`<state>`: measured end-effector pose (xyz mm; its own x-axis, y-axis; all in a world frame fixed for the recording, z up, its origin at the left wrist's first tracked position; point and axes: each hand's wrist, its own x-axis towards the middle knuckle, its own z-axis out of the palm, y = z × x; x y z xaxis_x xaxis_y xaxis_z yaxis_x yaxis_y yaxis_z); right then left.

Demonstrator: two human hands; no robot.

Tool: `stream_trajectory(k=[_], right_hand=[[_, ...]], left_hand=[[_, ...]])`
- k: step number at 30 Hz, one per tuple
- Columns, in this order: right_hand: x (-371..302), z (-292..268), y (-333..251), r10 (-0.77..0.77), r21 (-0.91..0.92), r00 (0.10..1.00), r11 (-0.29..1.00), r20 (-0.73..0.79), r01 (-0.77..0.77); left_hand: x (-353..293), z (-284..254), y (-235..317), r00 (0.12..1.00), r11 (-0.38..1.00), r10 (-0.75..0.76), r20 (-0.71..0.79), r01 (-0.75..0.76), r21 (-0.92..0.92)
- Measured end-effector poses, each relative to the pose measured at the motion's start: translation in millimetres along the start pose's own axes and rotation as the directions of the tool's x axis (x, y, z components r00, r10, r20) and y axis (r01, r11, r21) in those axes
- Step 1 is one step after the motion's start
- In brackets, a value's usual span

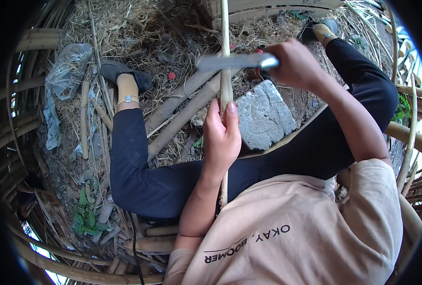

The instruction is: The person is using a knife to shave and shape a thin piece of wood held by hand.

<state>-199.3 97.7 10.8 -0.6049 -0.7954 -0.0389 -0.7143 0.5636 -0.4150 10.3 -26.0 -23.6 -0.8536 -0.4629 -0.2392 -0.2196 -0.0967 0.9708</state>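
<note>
My left hand (222, 140) is closed around a long pale bamboo strip (225, 38), with the thumb lying along its front. The strip runs upright through the picture, from the top edge down to my shirt. My right hand (294, 64) grips a large knife (239, 61) at its handle, mostly hidden by the fingers. Its grey blade, blurred by motion, points left and crosses the strip a little above my left hand. Whether the edge touches the strip I cannot tell.
A rough grey stone block (268, 116) sits between my legs, right of the strip. Bamboo poles (185, 99) lie on the straw-covered ground. A clear plastic bag (68, 69) is at upper left, green leaves (86, 216) at lower left. Wooden planks (277, 10) stand at the top.
</note>
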Motion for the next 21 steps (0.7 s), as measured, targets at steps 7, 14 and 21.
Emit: stream_trajectory(k=[7,14,21], right_hand=[[-4,20,-18,-0.061,-0.049,0.991,0.997,0.115,0.067],[13,14,1,0.017,-0.144,0.999,0.989,0.032,-0.012],[33,-31,63,0.096,-0.232,0.93,0.955,-0.355,-0.187]], left_hand=[[-6,7,4,0.997,0.973,0.037,-0.065,-0.022,0.23],[-2,6,12,0.994,0.944,0.064,-0.084,-0.033,0.327],[-4,6,0,1.0,0.999,-0.028,-0.011,0.028,-0.02]])
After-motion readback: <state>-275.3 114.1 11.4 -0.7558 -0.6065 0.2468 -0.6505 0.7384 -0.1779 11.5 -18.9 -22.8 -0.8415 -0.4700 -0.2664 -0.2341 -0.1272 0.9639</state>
